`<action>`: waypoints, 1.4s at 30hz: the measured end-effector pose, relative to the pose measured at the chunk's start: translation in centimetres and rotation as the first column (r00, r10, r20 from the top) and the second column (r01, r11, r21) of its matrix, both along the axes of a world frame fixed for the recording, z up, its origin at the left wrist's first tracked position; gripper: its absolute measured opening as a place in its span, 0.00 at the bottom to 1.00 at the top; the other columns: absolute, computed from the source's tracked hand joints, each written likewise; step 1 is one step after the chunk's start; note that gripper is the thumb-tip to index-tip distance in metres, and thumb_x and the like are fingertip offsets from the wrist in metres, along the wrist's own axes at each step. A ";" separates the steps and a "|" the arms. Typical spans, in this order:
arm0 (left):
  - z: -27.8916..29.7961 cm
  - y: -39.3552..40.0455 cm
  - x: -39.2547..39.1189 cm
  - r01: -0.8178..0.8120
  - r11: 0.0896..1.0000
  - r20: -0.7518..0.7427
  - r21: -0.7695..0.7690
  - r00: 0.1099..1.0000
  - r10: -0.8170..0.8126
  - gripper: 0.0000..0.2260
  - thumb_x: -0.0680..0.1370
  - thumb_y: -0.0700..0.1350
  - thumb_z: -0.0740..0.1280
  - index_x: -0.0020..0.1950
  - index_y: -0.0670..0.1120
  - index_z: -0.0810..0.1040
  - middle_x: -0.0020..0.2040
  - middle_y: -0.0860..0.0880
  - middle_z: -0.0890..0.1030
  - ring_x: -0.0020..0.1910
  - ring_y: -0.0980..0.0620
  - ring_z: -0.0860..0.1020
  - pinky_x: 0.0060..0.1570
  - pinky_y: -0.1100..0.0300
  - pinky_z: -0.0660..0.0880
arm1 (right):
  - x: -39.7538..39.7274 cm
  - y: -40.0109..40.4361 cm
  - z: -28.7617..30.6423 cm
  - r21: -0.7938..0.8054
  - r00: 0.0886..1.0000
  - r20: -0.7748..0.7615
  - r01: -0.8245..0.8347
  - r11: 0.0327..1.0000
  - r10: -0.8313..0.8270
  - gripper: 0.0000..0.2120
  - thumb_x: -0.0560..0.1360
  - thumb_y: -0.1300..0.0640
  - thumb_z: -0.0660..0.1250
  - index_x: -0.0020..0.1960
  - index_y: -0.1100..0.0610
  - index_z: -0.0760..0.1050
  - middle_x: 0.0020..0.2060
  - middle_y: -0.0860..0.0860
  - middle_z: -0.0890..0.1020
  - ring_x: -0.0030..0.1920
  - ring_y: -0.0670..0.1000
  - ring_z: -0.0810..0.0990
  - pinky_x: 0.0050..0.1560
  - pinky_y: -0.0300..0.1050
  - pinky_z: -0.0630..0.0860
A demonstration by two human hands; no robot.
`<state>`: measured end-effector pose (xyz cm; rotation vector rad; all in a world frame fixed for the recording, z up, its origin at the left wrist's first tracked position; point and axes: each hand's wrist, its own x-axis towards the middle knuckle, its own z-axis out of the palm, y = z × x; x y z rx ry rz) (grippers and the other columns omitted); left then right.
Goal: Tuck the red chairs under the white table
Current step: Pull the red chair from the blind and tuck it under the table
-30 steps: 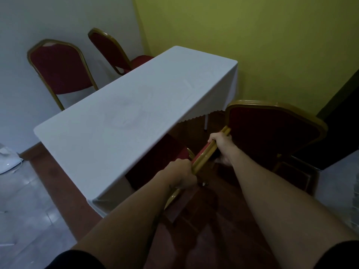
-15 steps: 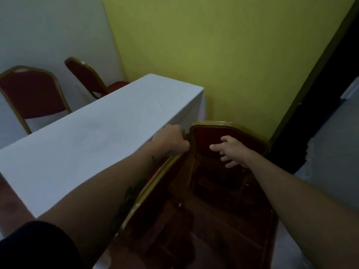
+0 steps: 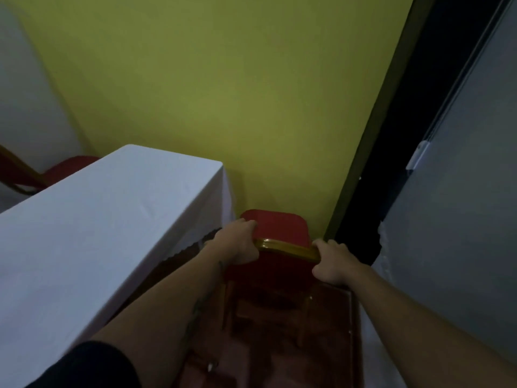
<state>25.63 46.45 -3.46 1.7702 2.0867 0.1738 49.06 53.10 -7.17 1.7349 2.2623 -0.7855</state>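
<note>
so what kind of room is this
Probably a small function or meeting room: a table under a white cloth, red banquet-style chairs with gold frames, one gripped by both hands, another across the table, plain painted walls.

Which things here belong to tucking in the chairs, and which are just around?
Job: red chair gripped by left hand and right hand; white table; second red chair beyond the table.
Around: yellow-green wall; dark doorway; grey door.
</note>
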 end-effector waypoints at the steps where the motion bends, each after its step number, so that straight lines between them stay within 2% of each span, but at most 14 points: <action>1: -0.6 1.3 -0.4 0.022 0.998 -0.016 -0.061 1.000 -0.023 0.32 0.68 0.47 0.64 0.73 0.48 0.72 0.68 0.45 0.76 0.67 0.41 0.75 0.65 0.46 0.74 | 0.0 1.0 -0.5 -0.015 1.000 0.009 -0.003 1.000 0.003 0.34 0.74 0.53 0.65 0.79 0.49 0.61 0.72 0.58 0.67 0.72 0.64 0.65 0.68 0.62 0.71; 6: -3.9 4.5 -1.4 0.050 0.970 -0.067 -0.238 0.995 -0.068 0.20 0.65 0.47 0.65 0.56 0.50 0.82 0.53 0.47 0.83 0.51 0.43 0.82 0.53 0.50 0.81 | 0.5 3.8 -3.1 -0.086 0.997 -0.023 -0.071 0.994 0.070 0.13 0.70 0.53 0.68 0.53 0.43 0.73 0.50 0.50 0.78 0.52 0.55 0.79 0.56 0.55 0.79; 9: -4.5 5.8 -1.6 0.040 0.956 -0.108 -0.289 0.991 -0.074 0.20 0.64 0.48 0.64 0.53 0.50 0.83 0.47 0.48 0.84 0.45 0.45 0.83 0.49 0.51 0.82 | 0.5 5.4 -3.7 -0.108 0.991 -0.049 -0.132 0.985 0.127 0.16 0.72 0.58 0.68 0.58 0.45 0.77 0.52 0.52 0.78 0.50 0.55 0.80 0.49 0.54 0.80; 14: -4.0 5.5 0.0 0.017 0.948 -0.159 -0.319 0.985 -0.072 0.15 0.68 0.48 0.66 0.51 0.46 0.83 0.46 0.46 0.83 0.44 0.45 0.82 0.44 0.53 0.81 | 0.9 6.8 -3.5 -0.119 0.958 -0.018 -0.288 0.950 0.288 0.25 0.74 0.64 0.66 0.69 0.47 0.76 0.59 0.53 0.79 0.56 0.57 0.81 0.55 0.54 0.81; 17: -3.8 5.0 2.7 0.014 0.944 -0.146 -0.331 0.987 -0.066 0.13 0.71 0.47 0.67 0.53 0.45 0.80 0.48 0.46 0.80 0.46 0.45 0.81 0.44 0.55 0.78 | 2.7 7.4 -3.0 -0.127 0.948 -0.006 -0.316 0.940 0.318 0.24 0.75 0.66 0.65 0.67 0.47 0.78 0.59 0.53 0.79 0.55 0.57 0.80 0.52 0.54 0.80; 22: -3.9 4.3 8.3 -0.002 0.949 -0.141 -0.316 0.989 -0.045 0.16 0.72 0.48 0.67 0.56 0.43 0.82 0.54 0.43 0.83 0.47 0.43 0.81 0.44 0.54 0.76 | 6.8 8.5 -2.4 -0.060 0.975 -0.038 -0.221 0.973 0.219 0.19 0.73 0.69 0.63 0.54 0.49 0.83 0.46 0.50 0.79 0.45 0.52 0.79 0.40 0.47 0.75; 27: -4.1 4.1 12.5 -0.076 0.952 -0.154 -0.295 0.988 0.031 0.17 0.73 0.48 0.68 0.59 0.42 0.81 0.57 0.43 0.82 0.54 0.41 0.81 0.48 0.53 0.77 | 9.7 8.9 -3.9 0.035 0.975 -0.197 0.108 0.994 -0.099 0.13 0.74 0.67 0.66 0.50 0.50 0.80 0.49 0.52 0.79 0.45 0.53 0.80 0.37 0.45 0.75; 29: -4.1 4.1 13.1 -0.090 0.954 -0.147 -0.287 0.988 0.049 0.17 0.74 0.48 0.68 0.61 0.43 0.80 0.57 0.44 0.81 0.55 0.42 0.81 0.49 0.52 0.77 | 10.2 8.7 -4.4 -0.028 0.847 -0.370 0.399 0.917 -0.380 0.10 0.77 0.66 0.63 0.48 0.51 0.76 0.52 0.58 0.80 0.49 0.58 0.81 0.42 0.47 0.77; 31: -4.3 4.0 12.9 -0.084 0.950 -0.104 -0.299 0.993 0.055 0.18 0.73 0.49 0.68 0.61 0.44 0.79 0.57 0.44 0.81 0.54 0.42 0.81 0.51 0.52 0.79 | 10.3 8.4 -4.8 -0.319 0.478 -0.546 0.641 0.698 -0.688 0.08 0.79 0.64 0.58 0.45 0.55 0.72 0.51 0.65 0.80 0.53 0.64 0.82 0.53 0.60 0.82; 33: -4.8 3.8 12.1 -0.048 0.949 -0.005 -0.311 0.999 0.049 0.18 0.71 0.48 0.68 0.60 0.45 0.80 0.55 0.44 0.82 0.52 0.42 0.82 0.52 0.52 0.81 | 9.9 7.5 -4.7 -0.667 0.087 -0.537 0.566 0.485 -0.839 0.06 0.81 0.63 0.56 0.49 0.59 0.71 0.51 0.64 0.78 0.56 0.66 0.80 0.58 0.72 0.79; 34: -5.1 3.6 11.6 -0.015 0.953 0.065 -0.303 0.997 0.037 0.18 0.70 0.47 0.68 0.60 0.46 0.80 0.54 0.44 0.82 0.52 0.43 0.82 0.51 0.52 0.81 | 9.4 7.0 -4.8 -0.764 -0.017 -0.498 0.482 0.429 -0.867 0.05 0.81 0.61 0.57 0.51 0.60 0.71 0.52 0.63 0.77 0.56 0.66 0.79 0.60 0.74 0.77; 36: -5.6 3.3 10.2 0.066 0.957 0.177 -0.281 0.984 -0.016 0.22 0.70 0.45 0.71 0.64 0.50 0.78 0.55 0.46 0.83 0.53 0.45 0.82 0.51 0.55 0.80 | 8.0 5.9 -4.8 -0.862 -0.091 -0.430 0.337 0.379 -0.898 0.10 0.82 0.54 0.63 0.58 0.60 0.73 0.56 0.64 0.78 0.55 0.67 0.78 0.61 0.75 0.74; 38: -5.9 2.9 8.7 0.116 0.951 0.196 -0.287 0.979 -0.060 0.30 0.69 0.46 0.73 0.71 0.53 0.75 0.59 0.47 0.83 0.55 0.47 0.81 0.53 0.56 0.78 | 6.3 4.9 -4.8 -0.906 -0.087 -0.378 0.241 0.349 -0.922 0.19 0.80 0.48 0.68 0.64 0.60 0.74 0.58 0.65 0.79 0.59 0.68 0.78 0.63 0.78 0.72; 42: -6.8 1.5 6.6 0.093 0.950 0.181 -0.297 0.983 -0.039 0.31 0.70 0.47 0.71 0.74 0.54 0.73 0.62 0.47 0.82 0.58 0.45 0.81 0.54 0.58 0.77 | 2.5 3.4 -4.7 -0.915 -0.095 -0.377 0.191 0.355 -0.921 0.16 0.78 0.51 0.70 0.59 0.62 0.78 0.54 0.63 0.83 0.57 0.66 0.81 0.61 0.74 0.75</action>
